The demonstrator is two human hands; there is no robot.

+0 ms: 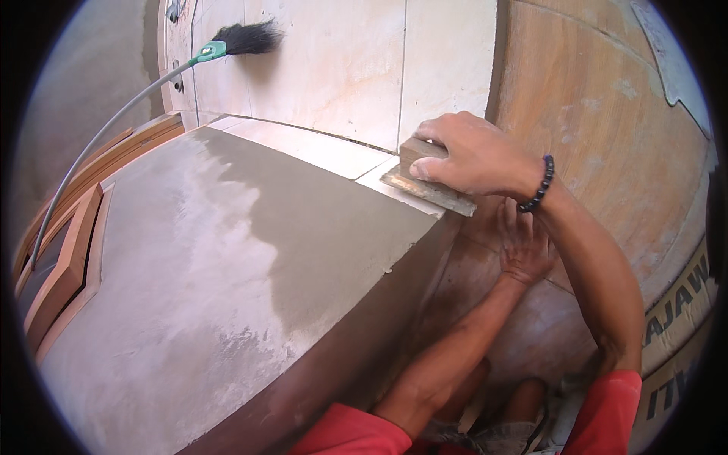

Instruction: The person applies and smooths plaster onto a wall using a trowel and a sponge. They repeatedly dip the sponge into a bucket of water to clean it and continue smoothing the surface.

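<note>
My right hand (474,155), with a dark beaded bracelet at the wrist, is wrapped round the block-like handle of a plastering trowel (429,191). The trowel's flat, worn blade lies at the corner where a strip of white tile (318,145) meets the plastered face. Lower down, my left hand (525,246) lies flat against the brownish tiles with its fingers stretched out, partly behind my right forearm. The grey plastered surface (174,258) has a darker, wet-looking band along its upper and right side and a paler patch at left.
A broom with a green head (208,51) and black bristles lies over the pale tiles (334,68). Wooden frames (72,262) stand along the left. Printed bags (675,311) sit at the right rim. Large brownish tiles (584,129) spread at upper right.
</note>
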